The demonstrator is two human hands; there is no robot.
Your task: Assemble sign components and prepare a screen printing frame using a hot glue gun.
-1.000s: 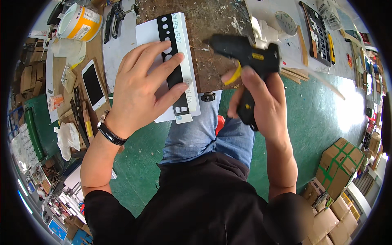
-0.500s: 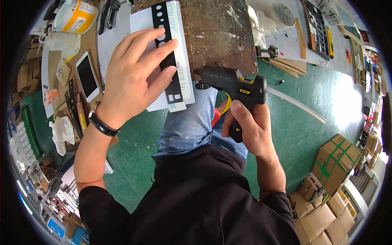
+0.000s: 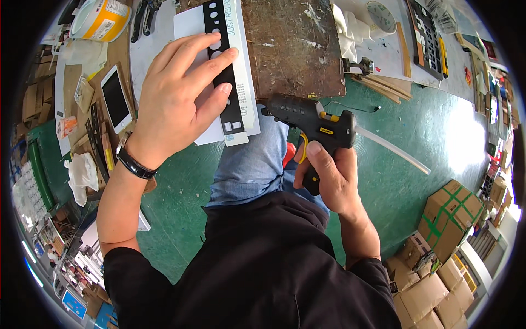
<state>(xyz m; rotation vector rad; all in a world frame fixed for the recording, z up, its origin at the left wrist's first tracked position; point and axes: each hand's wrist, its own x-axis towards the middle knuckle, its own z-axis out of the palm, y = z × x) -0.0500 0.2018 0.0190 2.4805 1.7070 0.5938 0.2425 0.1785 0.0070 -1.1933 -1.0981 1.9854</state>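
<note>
My left hand [image 3: 175, 101] lies with fingers spread over a black strip with a row of round holes [image 3: 231, 112], its fingertips resting along the strip. Beneath that strip is a flat white printed panel or box [image 3: 247, 71], jutting over the near edge of the worn brown work board [image 3: 296, 49]. My right hand [image 3: 337, 178] grips a black and yellow hot glue gun [image 3: 301, 116] by its handle, fingers by the yellow trigger. The gun's nozzle points left, apart from the panel's right edge. A long translucent glue stick [image 3: 397, 152] protrudes from its back.
To the left lie a white phone [image 3: 116, 101], black pliers [image 3: 143, 19] and a yellow-white tub [image 3: 101, 22]. A clamp [image 3: 359, 67] and wooden strips [image 3: 381, 89] sit right of the board. Cardboard boxes [image 3: 452, 216] stand on the green floor at the lower right.
The glue gun has shifted slightly down, its nozzle moving away from the panel's edge. My left hand and the panel have moved slightly.
</note>
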